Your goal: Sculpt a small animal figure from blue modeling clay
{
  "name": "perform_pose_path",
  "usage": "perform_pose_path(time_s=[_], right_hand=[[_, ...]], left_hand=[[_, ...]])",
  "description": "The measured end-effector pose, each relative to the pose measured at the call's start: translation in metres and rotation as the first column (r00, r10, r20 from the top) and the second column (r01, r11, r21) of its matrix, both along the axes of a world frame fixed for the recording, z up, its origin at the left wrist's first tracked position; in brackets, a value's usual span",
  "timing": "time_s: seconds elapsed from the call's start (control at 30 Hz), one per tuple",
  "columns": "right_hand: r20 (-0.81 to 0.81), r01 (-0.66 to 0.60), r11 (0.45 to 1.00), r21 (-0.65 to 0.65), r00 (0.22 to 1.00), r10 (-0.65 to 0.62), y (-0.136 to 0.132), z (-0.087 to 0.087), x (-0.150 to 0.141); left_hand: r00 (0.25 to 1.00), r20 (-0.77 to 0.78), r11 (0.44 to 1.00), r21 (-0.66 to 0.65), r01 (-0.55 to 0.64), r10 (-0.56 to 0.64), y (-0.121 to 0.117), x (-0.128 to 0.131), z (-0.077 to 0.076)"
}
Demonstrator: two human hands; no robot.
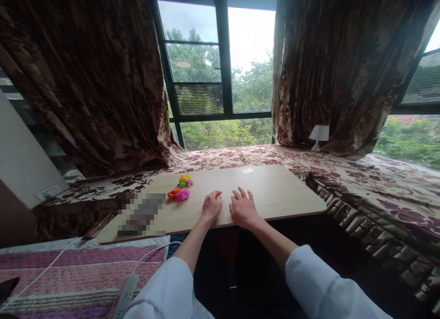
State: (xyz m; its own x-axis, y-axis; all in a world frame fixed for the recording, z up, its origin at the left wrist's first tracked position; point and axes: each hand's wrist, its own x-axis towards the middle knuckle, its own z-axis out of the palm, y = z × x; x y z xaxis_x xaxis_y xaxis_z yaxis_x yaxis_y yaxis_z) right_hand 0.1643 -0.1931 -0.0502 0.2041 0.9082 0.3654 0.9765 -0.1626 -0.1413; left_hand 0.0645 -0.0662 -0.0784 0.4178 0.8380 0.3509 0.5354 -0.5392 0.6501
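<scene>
My left hand [212, 206] rests near the front edge of a pale wood-grain table [275, 186], its fingers curled in. What lies inside those fingers, if anything, is hidden. Just to its right, my right hand [243, 207] lies palm down on the tabletop with the fingers spread and nothing visible in them. Left of both hands sits a small cluster of bright, crumpled lumps that look like modelling clay: a magenta lump [183, 194], an orange lump [173, 193], a green lump [181, 185] and a yellow lump [185, 178], with a smaller pink one beside them. Neither hand touches them.
A blurred-out dark object [140, 216] lies on the table's left. A white power strip [126, 294] with a cable rests on the striped quilt [41, 282] at lower left. Behind the table runs a cloth-covered window ledge [233, 157] with a small white lamp [319, 133].
</scene>
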Motion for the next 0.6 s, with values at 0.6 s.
perform_pose_path(time_s=[0.6], right_hand=[[-0.028, -0.044, 0.999, -0.011, 0.999, 0.043, -0.024, -0.004, 0.001]], left_hand=[[1.0, -0.014, 1.0, 0.023, -0.011, 0.011, -0.002, -0.001, 0.001]])
